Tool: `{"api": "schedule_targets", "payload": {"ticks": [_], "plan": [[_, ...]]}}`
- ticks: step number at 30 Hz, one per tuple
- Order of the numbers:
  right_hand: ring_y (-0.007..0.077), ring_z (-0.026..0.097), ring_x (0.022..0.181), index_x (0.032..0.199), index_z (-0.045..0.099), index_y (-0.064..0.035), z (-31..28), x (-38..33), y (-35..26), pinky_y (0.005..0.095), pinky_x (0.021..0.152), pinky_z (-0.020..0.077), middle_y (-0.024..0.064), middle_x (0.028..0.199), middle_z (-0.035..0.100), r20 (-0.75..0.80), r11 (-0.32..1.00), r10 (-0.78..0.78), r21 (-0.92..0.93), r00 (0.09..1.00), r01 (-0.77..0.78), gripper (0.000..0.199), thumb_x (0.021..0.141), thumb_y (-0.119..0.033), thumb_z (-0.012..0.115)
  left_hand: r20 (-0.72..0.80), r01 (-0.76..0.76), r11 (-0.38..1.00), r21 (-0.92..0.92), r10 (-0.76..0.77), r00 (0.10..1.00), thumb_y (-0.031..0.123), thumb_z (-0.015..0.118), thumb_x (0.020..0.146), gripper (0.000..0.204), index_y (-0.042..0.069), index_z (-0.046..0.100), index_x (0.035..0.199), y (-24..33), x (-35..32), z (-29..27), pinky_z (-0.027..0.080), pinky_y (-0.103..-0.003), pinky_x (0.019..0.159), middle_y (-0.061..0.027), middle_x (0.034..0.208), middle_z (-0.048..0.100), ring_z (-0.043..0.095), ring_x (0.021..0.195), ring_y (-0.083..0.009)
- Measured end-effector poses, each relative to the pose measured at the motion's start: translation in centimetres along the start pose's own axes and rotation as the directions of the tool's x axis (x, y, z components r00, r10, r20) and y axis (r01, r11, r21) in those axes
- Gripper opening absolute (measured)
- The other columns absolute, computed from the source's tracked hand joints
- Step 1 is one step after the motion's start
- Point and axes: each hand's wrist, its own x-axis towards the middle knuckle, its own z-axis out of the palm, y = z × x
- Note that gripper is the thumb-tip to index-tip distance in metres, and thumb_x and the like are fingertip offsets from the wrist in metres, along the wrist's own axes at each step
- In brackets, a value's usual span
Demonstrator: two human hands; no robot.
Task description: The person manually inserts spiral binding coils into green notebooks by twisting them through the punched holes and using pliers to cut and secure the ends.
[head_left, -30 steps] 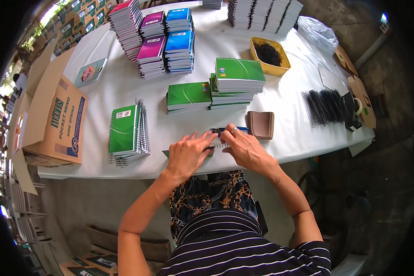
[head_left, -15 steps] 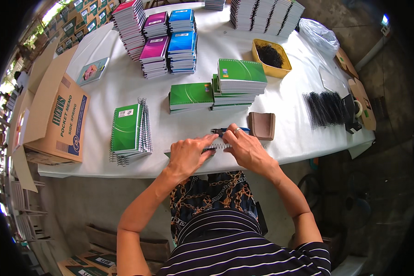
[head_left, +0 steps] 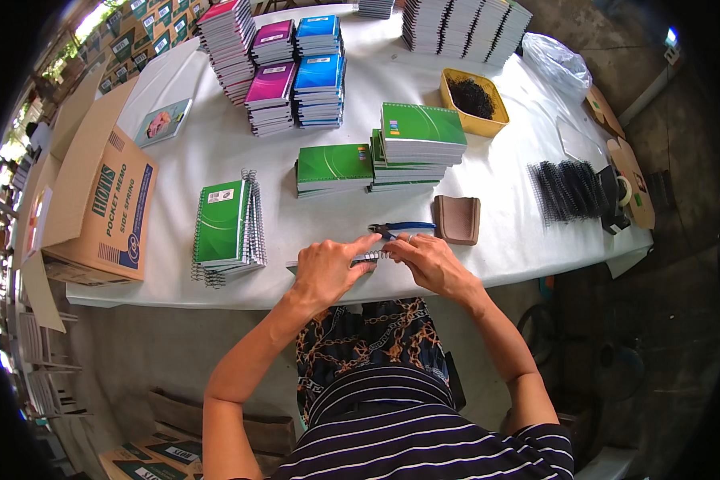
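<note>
My left hand [head_left: 322, 270] is closed around a small notebook [head_left: 292, 266] at the table's near edge, covering most of it. A black spiral wire [head_left: 382, 254] runs along the notebook's edge and sticks out toward the right. My right hand [head_left: 434, 262] pinches that wire between thumb and fingers, close beside the left hand. Just beyond the fingers lie cutting pliers [head_left: 408, 226] with blue handles. A brown block with a hollowed face [head_left: 457, 221] rests to their right.
Green notebooks with coils [head_left: 220, 224] are piled at left, near an open cardboard box [head_left: 96, 200]. Farther back stand green stacks [head_left: 420, 128], purple and blue stacks [head_left: 316, 76], and a yellow tub [head_left: 496, 116] of black bits. Black coils [head_left: 568, 190] lie at right.
My right hand has moved a little left and nearer, away from the pliers. Less of the wire shows between my hands, and the pliers are now uncovered. My left hand stays put.
</note>
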Motion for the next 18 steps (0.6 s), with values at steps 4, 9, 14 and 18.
{"api": "schedule_targets", "payload": {"ticks": [4,9,14,18], "plan": [[0.0275,0.059,0.095,0.102,0.055,-0.0042,-0.8,0.8,-1.6,0.0401,0.075,0.0461,0.0094,0.096,0.056,0.029,0.996,0.086,-0.027,0.996,-0.085,0.018,0.089,-0.013,0.065,-0.030,-0.030,0.999,-0.028,0.029,0.999,0.035,0.076,0.079,0.050,0.032,0.064,0.127,-0.6,0.0,0.7,0.057,-0.038,0.074,0.0005,0.112,0.071,0.071,0.079,-0.0259],[0.0296,0.058,0.092,0.099,0.057,-0.0035,-0.5,0.8,-1.8,0.0424,0.078,0.0458,0.0102,0.096,0.058,0.027,0.996,0.019,-0.090,0.999,-0.017,0.020,0.087,-0.016,0.067,-0.036,-0.070,0.997,-0.040,0.069,0.997,0.034,0.072,0.083,0.045,0.028,0.063,0.127,-0.7,0.0,0.8,0.058,-0.041,0.074,0.0001,0.118,0.069,0.071,0.081,-0.0274],[0.0283,0.058,0.106,0.106,0.060,-0.0063,-1.7,0.1,0.6,0.0406,0.089,0.0465,0.0110,0.114,0.058,0.086,0.997,0.079,0.014,0.993,-0.081,0.037,0.077,-0.021,0.078,0.082,-0.116,0.980,0.159,0.104,0.991,0.042,0.067,0.085,0.048,0.028,0.060,0.131,-0.6,-0.1,0.1,0.059,-0.043,0.072,-0.0015,0.126,0.065,0.071,0.085,-0.0285],[0.0326,0.042,0.130,0.115,0.061,-0.0152,-8.5,-2.5,5.8,0.0443,0.109,0.0366,0.0121,0.137,0.047,0.109,0.869,0.323,-0.427,0.940,-0.249,0.064,0.058,-0.017,0.090,0.148,-0.138,0.976,0.167,0.113,0.982,0.046,0.065,0.084,0.057,0.031,0.053,0.137,-0.1,-0.4,-0.9,0.058,-0.043,0.078,-0.0022,0.130,0.063,0.070,0.097,-0.0282]]}}
